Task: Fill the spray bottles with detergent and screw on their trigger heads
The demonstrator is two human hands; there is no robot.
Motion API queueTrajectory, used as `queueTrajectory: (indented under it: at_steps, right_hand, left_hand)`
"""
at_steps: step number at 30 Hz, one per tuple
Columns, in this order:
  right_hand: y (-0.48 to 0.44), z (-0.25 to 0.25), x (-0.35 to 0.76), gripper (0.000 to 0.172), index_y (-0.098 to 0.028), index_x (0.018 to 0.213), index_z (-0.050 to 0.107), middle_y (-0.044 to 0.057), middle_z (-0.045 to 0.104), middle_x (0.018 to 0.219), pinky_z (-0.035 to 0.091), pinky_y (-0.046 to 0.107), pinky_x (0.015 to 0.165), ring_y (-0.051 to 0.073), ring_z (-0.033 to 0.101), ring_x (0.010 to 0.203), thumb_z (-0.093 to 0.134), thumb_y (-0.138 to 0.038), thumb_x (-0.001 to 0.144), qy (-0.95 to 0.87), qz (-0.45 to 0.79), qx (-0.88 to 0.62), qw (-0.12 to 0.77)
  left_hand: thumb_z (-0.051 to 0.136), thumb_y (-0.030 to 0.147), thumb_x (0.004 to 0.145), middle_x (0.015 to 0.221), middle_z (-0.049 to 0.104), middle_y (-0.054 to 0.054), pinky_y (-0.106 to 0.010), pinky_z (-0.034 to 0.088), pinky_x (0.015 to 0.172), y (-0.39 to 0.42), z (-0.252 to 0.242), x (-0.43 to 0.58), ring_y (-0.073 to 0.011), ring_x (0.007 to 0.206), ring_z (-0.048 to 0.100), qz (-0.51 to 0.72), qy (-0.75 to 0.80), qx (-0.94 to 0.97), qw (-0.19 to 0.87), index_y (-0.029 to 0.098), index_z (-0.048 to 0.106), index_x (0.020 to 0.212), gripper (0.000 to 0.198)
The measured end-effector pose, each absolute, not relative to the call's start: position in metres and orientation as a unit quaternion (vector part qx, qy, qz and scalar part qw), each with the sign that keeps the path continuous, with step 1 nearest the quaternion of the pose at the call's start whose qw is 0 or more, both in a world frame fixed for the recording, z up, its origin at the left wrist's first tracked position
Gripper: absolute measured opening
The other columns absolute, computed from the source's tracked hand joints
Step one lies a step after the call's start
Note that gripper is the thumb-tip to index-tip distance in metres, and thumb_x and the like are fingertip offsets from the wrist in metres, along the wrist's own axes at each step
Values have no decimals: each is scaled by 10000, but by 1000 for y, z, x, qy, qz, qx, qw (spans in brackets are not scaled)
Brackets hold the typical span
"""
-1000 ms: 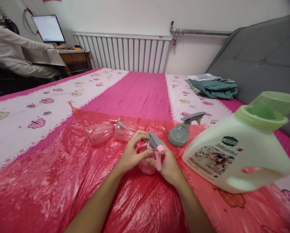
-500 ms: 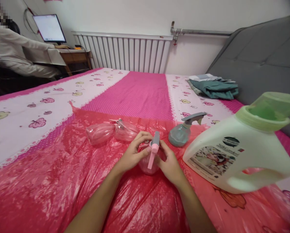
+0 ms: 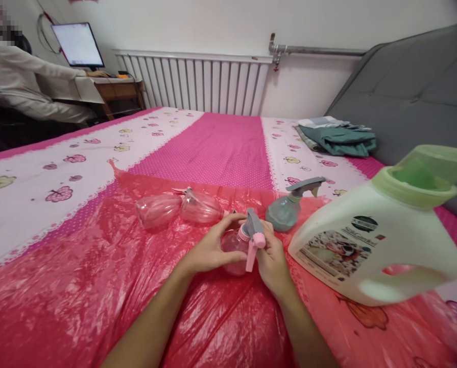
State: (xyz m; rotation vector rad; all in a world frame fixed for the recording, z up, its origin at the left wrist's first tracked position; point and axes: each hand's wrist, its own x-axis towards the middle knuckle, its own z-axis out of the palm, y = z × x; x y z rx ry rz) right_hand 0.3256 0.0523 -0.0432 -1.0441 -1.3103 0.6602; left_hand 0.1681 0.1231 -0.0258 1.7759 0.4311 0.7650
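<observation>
Mid-frame spray btl looked light, prob slick; L hand cupped its body, fingers curled (best hold), R hand fingers bent by sprayer, pinch unclear.

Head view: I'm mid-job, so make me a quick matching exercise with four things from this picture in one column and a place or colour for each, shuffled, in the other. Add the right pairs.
Things:
1. pink-trigger spray bottle
2. white jug
3. blue-grey spray bottle
4. folded cloth

Places and colours:
A. beside the grey headboard
B. standing just beyond the right hand
C. between the left hand and the right hand
D. green at the cap

Pairs: 1-C, 2-D, 3-B, 4-A.
</observation>
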Motion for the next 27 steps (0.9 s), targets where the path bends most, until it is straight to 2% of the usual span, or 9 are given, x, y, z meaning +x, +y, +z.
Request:
queueTrajectory:
  at_steps: [3, 8, 11, 13, 16, 20, 23, 27]
  right_hand:
    - [51, -47, 325, 416, -247, 1205, 668, 66, 560, 1186, 406, 305, 1042, 200, 488, 1164, 508, -570, 999, -572, 306, -451, 614]
    - [50, -54, 325, 538, -233, 1373, 549, 92, 515, 1274, 478, 319, 1016, 198, 536, 1156, 443, -616, 1010, -554, 343, -446, 614]
    - [48, -52, 324, 556, -251, 1410, 476, 86, 522, 1288, 503, 304, 981, 189, 562, 1118, 565, -576, 967, -555, 345, -445, 612]
    - [46, -47, 323, 565, -248, 1360, 484, 69, 564, 1211, 524, 280, 915, 179, 586, 1045, 686, -512, 903, -557, 338, -447, 613]
    - [45, -40, 322, 446, -217, 1218, 546, 49, 599, 1088, 526, 265, 862, 166, 600, 955, 721, -451, 881, -546, 315, -461, 625]
    - [44, -39, 323, 319, -196, 1070, 640, 57, 621, 1048, 505, 304, 931, 190, 599, 989, 697, -455, 894, -535, 293, -481, 630]
    - [45, -41, 323, 333, -198, 1030, 677, 67, 638, 1037, 510, 318, 937, 206, 605, 1009, 669, -507, 905, -522, 286, -490, 637]
    - [46, -43, 322, 388, -196, 1009, 677, 72, 644, 966, 541, 325, 882, 203, 620, 934, 659, -566, 894, -497, 283, -502, 649]
  left_hand:
    - [857, 274, 727, 1450, 531, -104, -467, 392, 1146, 125, -28, 167, -313, 1349, 505, 330, 174, 746, 552, 285, 456, 1418, 798]
    - [853, 277, 735, 1484, 502, -101, -468, 363, 1168, 127, -33, 167, -306, 1379, 475, 331, 172, 746, 552, 286, 437, 1440, 819]
    - [826, 276, 770, 1481, 506, -98, -451, 376, 1157, 126, -31, 167, -299, 1370, 485, 329, 168, 751, 547, 287, 440, 1440, 774]
    - [804, 275, 794, 1468, 516, -101, -451, 386, 1149, 125, -30, 167, -296, 1359, 498, 323, 172, 753, 547, 283, 440, 1440, 741]
    - [837, 283, 753, 1474, 508, -105, -474, 373, 1159, 125, -29, 168, -310, 1376, 477, 317, 176, 755, 547, 286, 426, 1451, 810]
    - [862, 307, 716, 1439, 542, -112, -511, 362, 1161, 125, -29, 168, -324, 1355, 493, 315, 177, 761, 539, 262, 466, 1423, 812]
    - [861, 324, 718, 1433, 546, -119, -520, 356, 1162, 126, -30, 167, -324, 1348, 498, 315, 191, 760, 536, 243, 481, 1406, 791]
    - [867, 323, 710, 1456, 530, -113, -504, 349, 1170, 127, -32, 166, -324, 1366, 483, 319, 196, 756, 536, 252, 464, 1430, 828]
